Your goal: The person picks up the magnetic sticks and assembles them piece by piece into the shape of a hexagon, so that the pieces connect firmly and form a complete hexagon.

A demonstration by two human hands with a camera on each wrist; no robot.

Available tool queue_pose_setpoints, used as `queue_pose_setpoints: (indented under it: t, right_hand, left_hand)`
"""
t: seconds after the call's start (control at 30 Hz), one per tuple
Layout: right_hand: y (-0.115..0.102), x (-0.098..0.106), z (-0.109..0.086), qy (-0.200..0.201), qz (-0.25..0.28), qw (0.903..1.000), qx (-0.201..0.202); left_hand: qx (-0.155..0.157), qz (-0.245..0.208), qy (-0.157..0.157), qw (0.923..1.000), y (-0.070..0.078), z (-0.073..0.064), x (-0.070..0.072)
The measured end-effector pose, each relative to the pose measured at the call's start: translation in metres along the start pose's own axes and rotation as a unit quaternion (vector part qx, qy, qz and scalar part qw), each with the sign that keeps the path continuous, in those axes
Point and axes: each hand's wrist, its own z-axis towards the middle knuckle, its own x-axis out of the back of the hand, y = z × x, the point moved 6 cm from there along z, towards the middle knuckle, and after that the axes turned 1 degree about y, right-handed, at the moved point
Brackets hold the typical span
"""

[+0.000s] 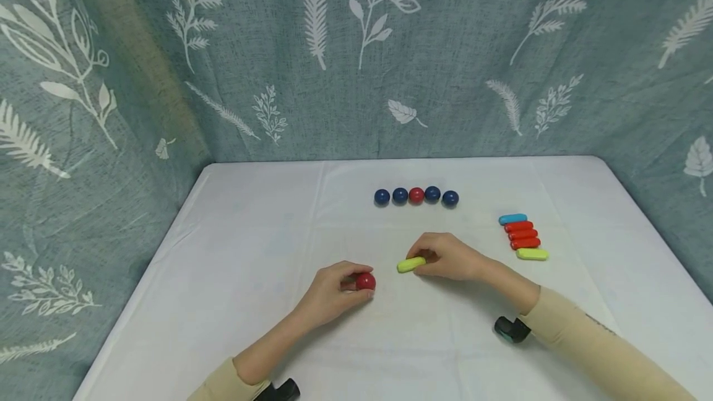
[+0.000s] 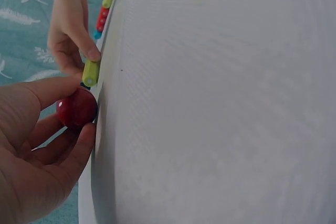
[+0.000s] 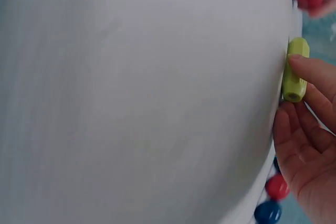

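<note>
My left hand [image 1: 333, 294] grips a glossy red ball [image 1: 366, 281] between thumb and fingers, low over the front middle of the table. To its right, my right hand [image 1: 448, 257] pinches a short yellow-green stick [image 1: 411, 265] by its right end, the left end pointing toward the ball. The left wrist view shows the red ball [image 2: 77, 107] held at the fingertips, with the yellow-green stick [image 2: 91, 73] just beyond it. In the right wrist view the thumb lies over the stick [image 3: 295, 72], and the other fingers are curled below it.
A row of balls lies at the back: dark blue ones [image 1: 400, 196] with a red one [image 1: 416, 195] in the middle. On the right, a blue stick [image 1: 513, 219], several red sticks [image 1: 523, 234] and a yellow-green stick [image 1: 532, 254] are lined up on the white-covered table [image 1: 250, 221].
</note>
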Motion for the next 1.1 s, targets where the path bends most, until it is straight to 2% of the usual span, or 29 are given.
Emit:
queue_pose_setpoints:
  t: [0.23, 0.53, 0.83, 1.1]
  right_hand:
    - [-0.020, -0.016, 0.005, -0.021, -0.001, 0.9993, 0.032]
    - [-0.030, -0.018, 0.008, -0.015, 0.006, 0.9987, 0.049]
    - [-0.035, -0.020, 0.012, -0.032, 0.013, 0.9979, 0.054]
    - [-0.034, -0.022, 0.013, -0.039, 0.013, 0.9982, 0.042]
  left_hand:
    - [-0.008, -0.001, -0.002, 1.0000, 0.002, 0.001, -0.001]
    - [-0.010, 0.004, -0.004, 0.9999, 0.003, 0.003, -0.002]
    - [-0.005, -0.003, -0.003, 1.0000, 0.001, 0.001, -0.002]
    - [0.001, -0.015, -0.006, 0.9999, 0.001, 0.000, -0.002]
